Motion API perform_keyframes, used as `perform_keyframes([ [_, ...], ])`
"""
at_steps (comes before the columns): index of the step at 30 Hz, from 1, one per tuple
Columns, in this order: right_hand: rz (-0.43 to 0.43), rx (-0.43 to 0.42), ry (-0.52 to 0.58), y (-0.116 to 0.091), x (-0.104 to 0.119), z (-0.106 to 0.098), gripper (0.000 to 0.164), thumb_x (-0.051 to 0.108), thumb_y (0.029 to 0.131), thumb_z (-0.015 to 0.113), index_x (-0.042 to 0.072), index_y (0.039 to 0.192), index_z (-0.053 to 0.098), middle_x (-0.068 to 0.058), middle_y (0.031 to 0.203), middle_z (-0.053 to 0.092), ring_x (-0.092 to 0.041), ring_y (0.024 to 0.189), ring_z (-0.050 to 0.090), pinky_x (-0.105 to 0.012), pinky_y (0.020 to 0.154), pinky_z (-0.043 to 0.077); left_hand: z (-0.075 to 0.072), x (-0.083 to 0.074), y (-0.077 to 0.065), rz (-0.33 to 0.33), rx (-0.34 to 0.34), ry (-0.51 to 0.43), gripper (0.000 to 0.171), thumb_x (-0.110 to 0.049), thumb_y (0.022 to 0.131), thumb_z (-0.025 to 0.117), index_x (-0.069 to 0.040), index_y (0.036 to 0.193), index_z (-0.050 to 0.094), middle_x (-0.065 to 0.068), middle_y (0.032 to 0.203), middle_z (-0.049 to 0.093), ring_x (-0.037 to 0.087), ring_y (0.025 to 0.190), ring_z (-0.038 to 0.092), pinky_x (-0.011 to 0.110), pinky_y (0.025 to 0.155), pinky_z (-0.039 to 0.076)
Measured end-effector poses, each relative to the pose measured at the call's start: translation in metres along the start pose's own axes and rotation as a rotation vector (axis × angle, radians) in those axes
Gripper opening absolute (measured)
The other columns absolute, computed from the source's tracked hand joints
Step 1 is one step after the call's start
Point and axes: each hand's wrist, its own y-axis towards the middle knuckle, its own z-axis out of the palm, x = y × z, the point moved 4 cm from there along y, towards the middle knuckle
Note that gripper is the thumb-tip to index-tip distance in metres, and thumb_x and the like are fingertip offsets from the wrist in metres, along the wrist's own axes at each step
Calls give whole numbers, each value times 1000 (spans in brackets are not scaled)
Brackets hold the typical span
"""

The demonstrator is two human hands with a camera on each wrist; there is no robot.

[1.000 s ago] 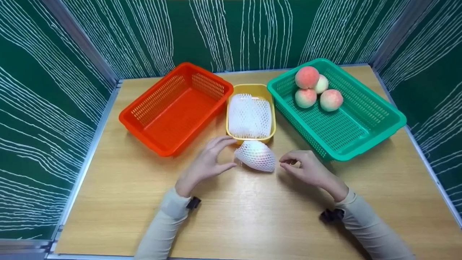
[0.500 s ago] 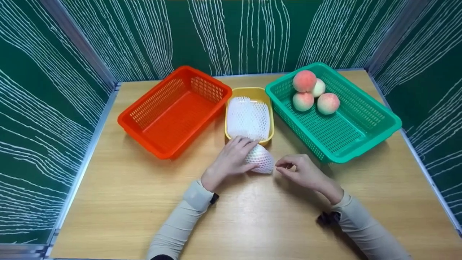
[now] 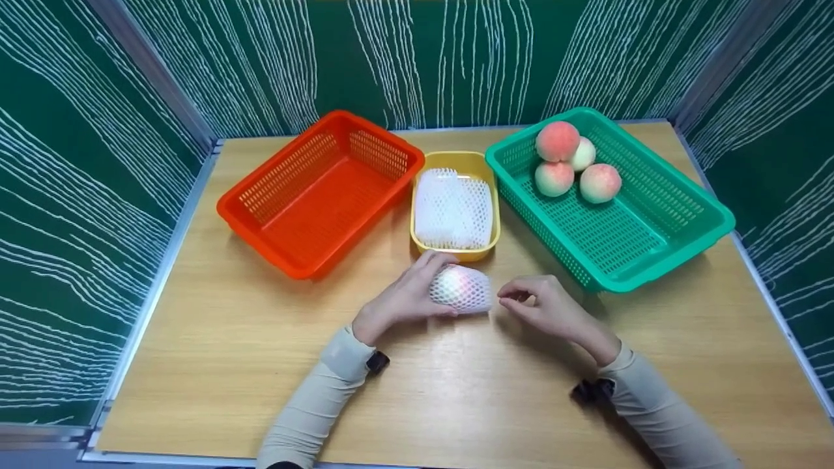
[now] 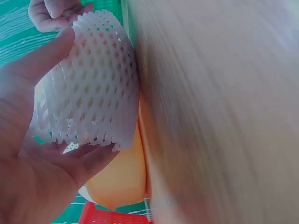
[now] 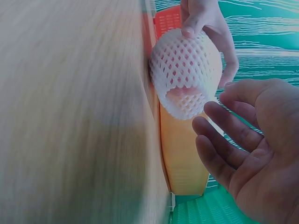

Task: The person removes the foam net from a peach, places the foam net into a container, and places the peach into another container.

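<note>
A peach in a white foam net lies on the table, just in front of the yellow tub. My left hand holds it from the left, thumb on the near side and fingers on the far side. In the left wrist view, the thumb presses the net while the fingers curve under its other edge. Seen from the right wrist, the net's open end faces my right hand, with the peach inside. That right hand, loosely curled and holding nothing, hovers just right of the net.
Behind the netted peach stands a yellow tub with more white foam nets. To its left is a red basket. A green basket on the right holds several peaches. Green panels enclose the table.
My left hand has moved right and taken hold of the netted peach. The peach has turned so the net's open end points right. My right hand has barely shifted.
</note>
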Motion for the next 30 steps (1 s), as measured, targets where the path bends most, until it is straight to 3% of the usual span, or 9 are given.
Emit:
perform_keyframes([
  [4, -1, 5, 0, 1, 0, 0, 10, 14, 88, 72, 7, 95, 74, 3, 88, 70, -9, 79, 63, -31, 67, 55, 2, 2, 0, -28, 40, -24, 73, -42, 73, 84, -21, 131, 46, -3, 125, 43, 11, 112, 46, 29, 99, 41],
  [9, 10, 17, 10, 2, 0, 1, 8, 11, 89, 71, 6, 94, 74, 7, 86, 68, -9, 78, 63, -30, 66, 54, 2, 2, 1, -8, 59, -33, 70, -35, 73, 86, -19, 130, 47, -3, 126, 45, 11, 114, 46, 29, 99, 41],
  [20, 28, 7, 24, 7, 0, 1, 7, 11, 89, 71, 8, 94, 74, 8, 86, 68, -10, 78, 63, -31, 65, 54, -9, 0, -1, -7, 49, -63, 69, -28, 72, 85, -19, 129, 48, -3, 126, 47, 11, 113, 46, 29, 99, 41],
  [25, 5, -45, 46, 11, 7, -5, 6, 10, 88, 72, 13, 93, 74, 7, 84, 69, -10, 77, 64, -37, 63, 55, -26, -12, 1, 36, -15, -122, 69, -28, 70, 86, -20, 128, 49, -4, 125, 49, 12, 113, 48, 31, 98, 42],
  [30, -135, -205, 60, 13, 27, -14, 13, 0, 83, 74, 9, 91, 74, 0, 85, 70, -13, 75, 65, -30, 65, 55, -43, -29, 0, 112, -76, -148, 70, -34, 70, 86, -19, 128, 49, -4, 125, 51, 12, 113, 49, 30, 99, 43],
])
